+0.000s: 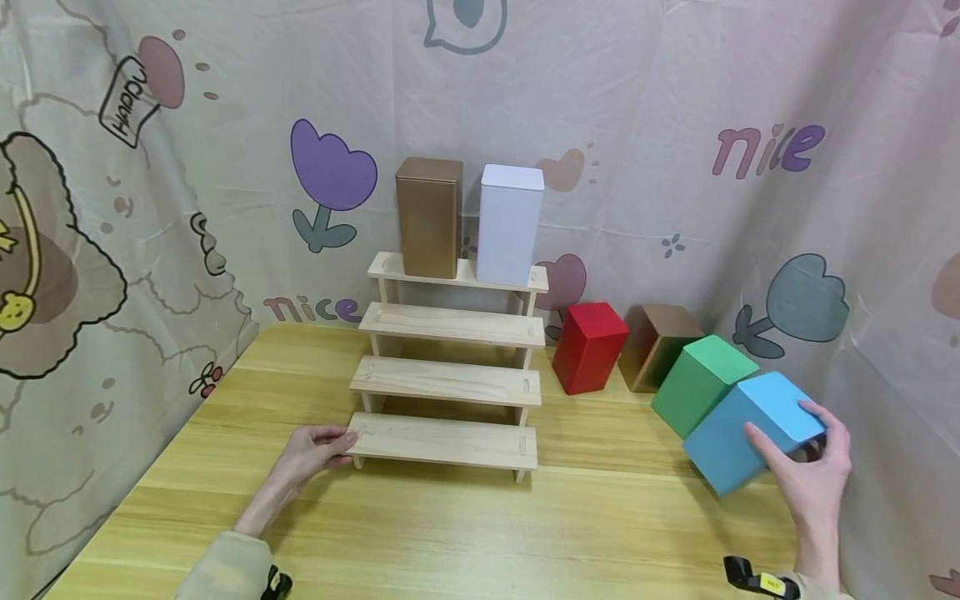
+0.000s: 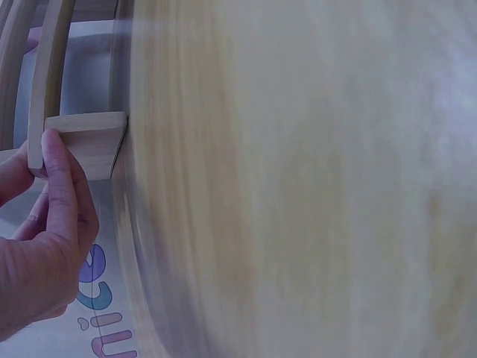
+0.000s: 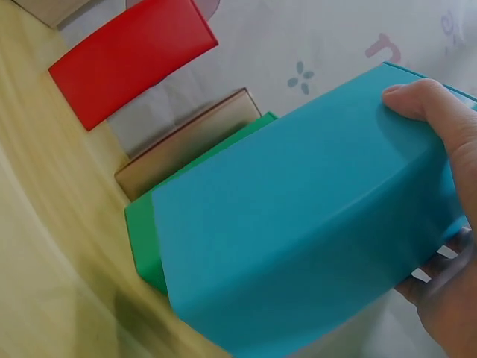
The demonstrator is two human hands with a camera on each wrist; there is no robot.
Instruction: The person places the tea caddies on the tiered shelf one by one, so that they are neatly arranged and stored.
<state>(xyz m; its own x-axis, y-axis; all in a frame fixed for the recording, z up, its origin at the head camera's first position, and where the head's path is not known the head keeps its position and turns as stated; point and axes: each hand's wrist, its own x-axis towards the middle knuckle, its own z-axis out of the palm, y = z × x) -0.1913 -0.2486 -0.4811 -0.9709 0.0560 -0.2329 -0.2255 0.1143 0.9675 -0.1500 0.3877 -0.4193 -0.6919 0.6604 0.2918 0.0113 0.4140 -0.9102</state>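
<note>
My left hand [image 1: 309, 457] pinches the left end of the lowest board of a stepped wooden stand [image 1: 442, 440]. In the left wrist view, the thumb and fingers of that hand [image 2: 52, 231] lie on either side of the board edge. On the right, my right hand [image 1: 817, 475] grips a blue box [image 1: 738, 437] by its upper end, thumb on one face and fingers round the far side. The blue box is tilted and overlaps a green box [image 1: 693, 387], also leaning; whether they touch I cannot tell. In the right wrist view the blue box [image 3: 298, 216] largely hides the green box [image 3: 145, 246].
On the stand's top board stand a brown box [image 1: 429, 221] and a white box [image 1: 510, 225]. A red box [image 1: 588, 350] and another brown box [image 1: 645, 354] stand on the table [image 1: 585, 533] right of the stand. A printed curtain [image 1: 630, 100] hangs behind.
</note>
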